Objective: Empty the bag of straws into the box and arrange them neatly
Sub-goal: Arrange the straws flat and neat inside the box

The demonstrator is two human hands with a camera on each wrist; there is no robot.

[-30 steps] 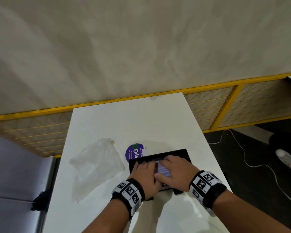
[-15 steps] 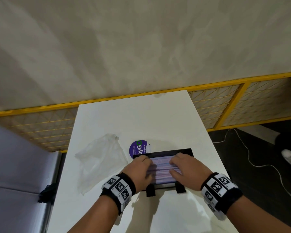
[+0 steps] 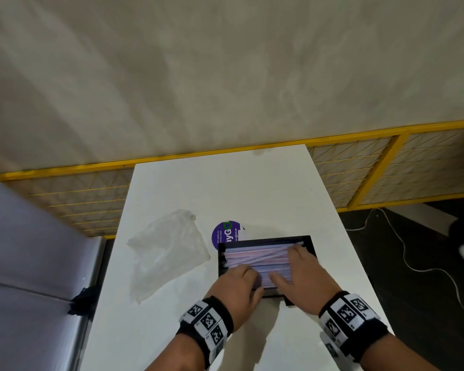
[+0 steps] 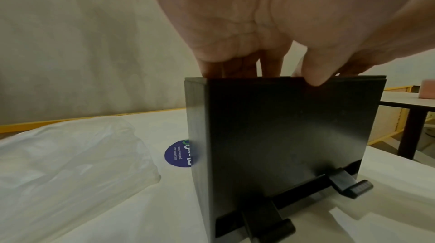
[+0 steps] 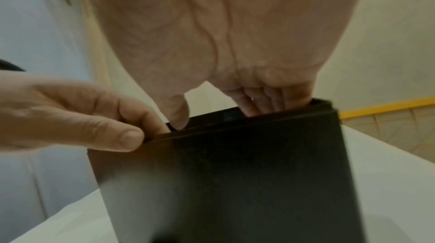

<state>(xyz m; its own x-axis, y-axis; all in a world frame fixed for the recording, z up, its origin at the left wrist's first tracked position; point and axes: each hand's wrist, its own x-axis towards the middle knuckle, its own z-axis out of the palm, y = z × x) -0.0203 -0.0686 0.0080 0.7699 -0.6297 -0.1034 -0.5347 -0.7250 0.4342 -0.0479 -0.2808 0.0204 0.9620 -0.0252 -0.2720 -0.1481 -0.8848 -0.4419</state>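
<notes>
Black box (image 3: 310,241) on white table (image 3: 225,183), straws (image 3: 257,259) inside, lying across under fingers of both hands. Left hand (image 3: 236,290): fingers reach over near wall onto straws, thumb on wall's outer face; pinch or mere rest, cannot tell. Right hand (image 3: 303,277): fingers spread flat on straws, tips near far right corner. Limp clear bag (image 3: 166,253) left of left fingers. Purple sticker (image 3: 225,234) beyond fingertips, at box's far left corner.

dim, even overhead light; my hands drop soft shadows on the white table (image 3: 172,330), wrist views blurred and edge-warped.
</notes>
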